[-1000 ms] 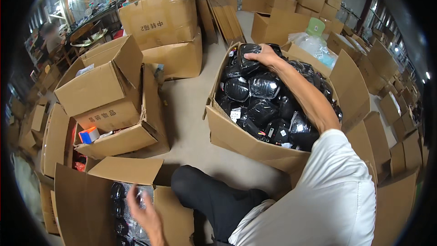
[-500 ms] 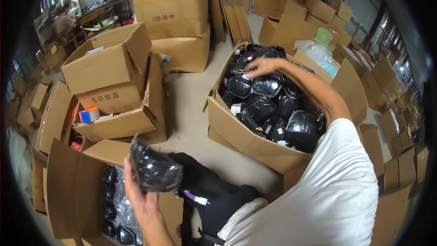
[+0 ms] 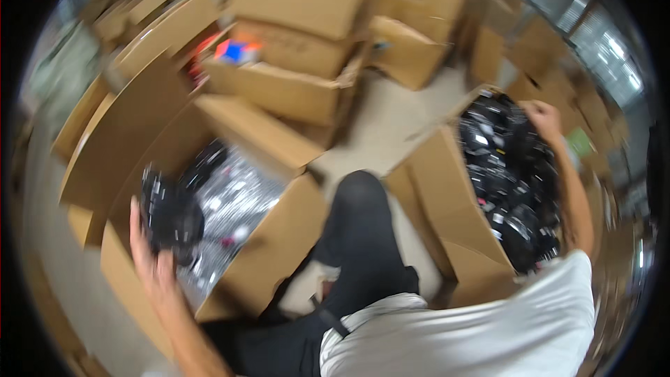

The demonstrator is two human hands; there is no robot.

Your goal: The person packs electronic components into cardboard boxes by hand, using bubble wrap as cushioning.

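Note:
My left hand grips a rounded, glossy black part wrapped in clear plastic. It is held over the left side of an open cardboard box. Inside that box, similar black parts lie beside a sheet of clear bubble wrap. At the far right side of a second box, my right hand is next to a heap of wrapped black parts. Motion smears its fingers, so whether it holds one of them cannot be made out.
Beyond the left box stand stacked open cartons, with a blue and orange item in the lower one. Grey floor runs between the boxes. My bent knee rises between them. More cartons stand at the back right.
The view has swung toward the left box. My left hand has carried the black part over that box. My right hand has shifted from the middle of the heap to its far right side.

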